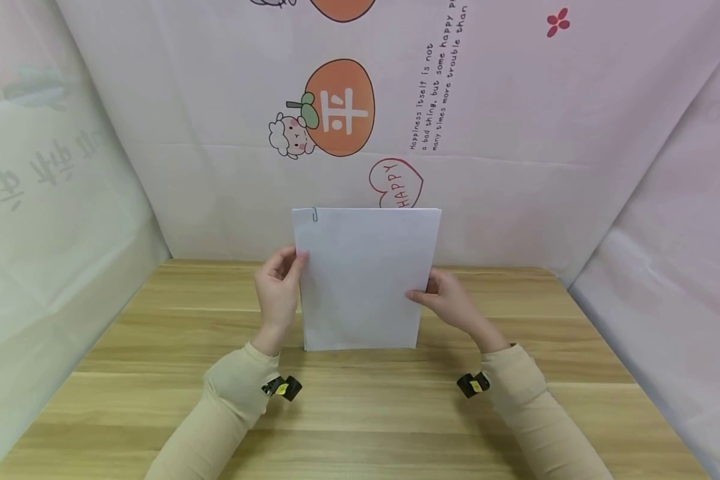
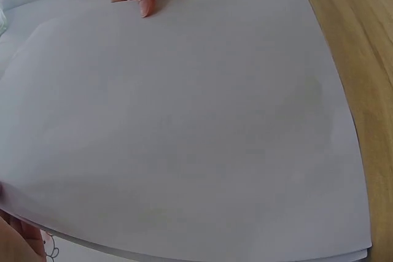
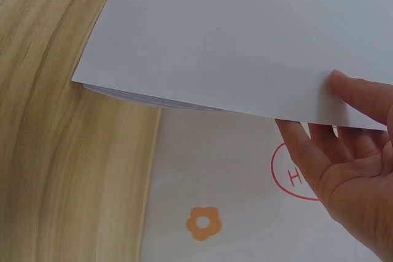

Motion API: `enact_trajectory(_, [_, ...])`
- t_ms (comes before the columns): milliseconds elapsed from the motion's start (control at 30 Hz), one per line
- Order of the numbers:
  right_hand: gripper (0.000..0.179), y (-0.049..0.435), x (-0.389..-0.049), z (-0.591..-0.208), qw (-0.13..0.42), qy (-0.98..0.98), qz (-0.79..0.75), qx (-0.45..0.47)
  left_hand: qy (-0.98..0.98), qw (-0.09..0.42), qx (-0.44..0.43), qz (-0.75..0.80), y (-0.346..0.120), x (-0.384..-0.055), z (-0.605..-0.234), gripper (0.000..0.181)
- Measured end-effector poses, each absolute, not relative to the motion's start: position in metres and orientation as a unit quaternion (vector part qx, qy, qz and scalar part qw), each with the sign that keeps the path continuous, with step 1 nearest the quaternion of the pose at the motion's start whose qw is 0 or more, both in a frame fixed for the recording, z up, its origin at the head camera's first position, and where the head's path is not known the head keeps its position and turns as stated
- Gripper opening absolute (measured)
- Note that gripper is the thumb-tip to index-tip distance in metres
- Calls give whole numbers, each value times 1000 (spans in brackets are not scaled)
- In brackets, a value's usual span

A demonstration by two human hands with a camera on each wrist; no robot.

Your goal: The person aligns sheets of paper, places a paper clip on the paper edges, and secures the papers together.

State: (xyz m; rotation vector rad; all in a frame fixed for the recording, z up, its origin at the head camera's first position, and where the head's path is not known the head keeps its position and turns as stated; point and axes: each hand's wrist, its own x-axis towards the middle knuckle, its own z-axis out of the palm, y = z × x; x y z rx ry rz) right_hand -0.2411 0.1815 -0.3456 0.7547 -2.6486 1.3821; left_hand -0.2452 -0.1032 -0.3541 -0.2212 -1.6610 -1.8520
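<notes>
A stack of white paper sheets (image 1: 363, 287) stands upright, its lower edge at the wooden table. A green paper clip (image 1: 315, 215) sits on its top edge near the left corner. My left hand (image 1: 281, 283) pinches the left edge, thumb in front and fingers behind. On the right edge, lower down, my right hand (image 1: 447, 300) grips the stack the same way. In the right wrist view the right hand (image 3: 356, 157) has its thumb on the front sheet, and several sheet edges fan slightly apart near the corner. The left wrist view shows the blank front sheet (image 2: 184, 121).
The wooden table (image 1: 360, 427) extends in front of the paper and to both sides. A white printed cloth (image 1: 492, 193) hangs behind it, with white cloth walls left and right. A small black camera (image 1: 288, 388) is worn at the left wrist, another camera (image 1: 473, 385) at the right.
</notes>
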Motion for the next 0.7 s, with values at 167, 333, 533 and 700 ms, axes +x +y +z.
enact_trajectory(167, [31, 179, -236, -339, 33, -859, 448, 245, -651, 302, -88, -691, -103, -245, -361, 20])
enact_trajectory(333, [32, 180, -237, -341, 36, -857, 451, 246, -656, 301, -85, -687, -103, -247, -367, 23])
enact_trajectory(533, [32, 180, -239, -342, 38, -856, 459, 236, -664, 305, -100, -675, -104, -250, -370, 23])
enact_trajectory(700, [31, 181, -240, -343, 37, -858, 461, 223, -682, 303, -104, -658, -105, -254, -370, 19])
